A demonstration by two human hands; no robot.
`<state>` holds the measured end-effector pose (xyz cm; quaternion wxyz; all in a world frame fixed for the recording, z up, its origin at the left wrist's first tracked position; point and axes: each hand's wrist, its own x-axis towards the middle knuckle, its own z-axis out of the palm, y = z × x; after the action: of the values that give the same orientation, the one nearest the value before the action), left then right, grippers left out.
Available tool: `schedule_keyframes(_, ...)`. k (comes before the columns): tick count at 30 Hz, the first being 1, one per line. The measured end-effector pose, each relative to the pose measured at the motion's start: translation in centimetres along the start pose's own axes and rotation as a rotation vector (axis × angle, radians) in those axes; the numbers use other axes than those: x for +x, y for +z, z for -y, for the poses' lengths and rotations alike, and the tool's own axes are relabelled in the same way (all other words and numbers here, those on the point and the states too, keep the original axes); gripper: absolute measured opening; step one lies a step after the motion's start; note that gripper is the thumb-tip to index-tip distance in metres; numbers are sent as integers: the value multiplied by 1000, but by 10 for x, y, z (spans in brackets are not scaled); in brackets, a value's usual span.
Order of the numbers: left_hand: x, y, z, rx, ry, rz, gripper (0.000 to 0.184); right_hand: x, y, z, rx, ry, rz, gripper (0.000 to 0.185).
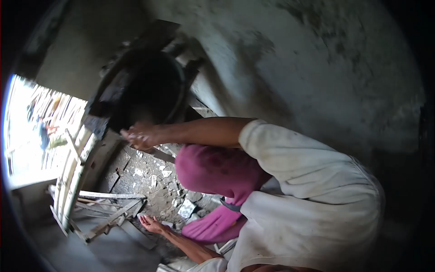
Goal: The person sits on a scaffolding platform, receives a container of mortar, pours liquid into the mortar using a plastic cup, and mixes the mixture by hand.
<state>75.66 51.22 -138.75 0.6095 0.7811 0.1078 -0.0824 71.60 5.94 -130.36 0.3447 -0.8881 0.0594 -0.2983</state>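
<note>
My left hand [153, 224] is open, palm turned up and fingers stretched out. It hovers near the rubble and broken wood on the ground and holds nothing I can see. My right hand [141, 136] is smeared by motion beside a large dark round container [182, 75], near its lower edge. Whether its fingers grip anything cannot be made out. A grey flat strip [164, 156] shows just below my right forearm, beside my knee in pink trousers [199, 165]. The inside of the container is too dark to see.
Broken wooden slats [111, 222] lie in a heap beside pale poles [74, 181]. Stone and tile pieces [186, 208] litter the dirt floor. A stained plaster wall [290, 68] rises close on my right. Beyond a bright opening [27, 158], a blurred person [44, 133] is visible.
</note>
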Motion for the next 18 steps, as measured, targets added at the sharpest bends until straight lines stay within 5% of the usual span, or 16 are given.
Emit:
schedule_keyframes(2, -12, 0, -26, 86, 38, 128, 48, -10, 22, 0, 1327, 507, 16, 27)
schedule_keyframes(3, -11, -2, -48, 143, 42, 169, 50, -11, 26, 3, 1539, 584, 6, 28)
schedule_keyframes(8, 33, -50, -153, 75, -46, 30, 48, 2, 28, 4, 1693, 537, -54, 35)
schedule_keyframes(13, 62, -102, -246, 80, 165, -64, 56, 8, 38, 3, 1774, 469, -59, 43)
schedule_keyframes(18, 90, -92, -227, 50, 237, 4, 51, 8, 51, -10, 1789, 428, -1, 53)
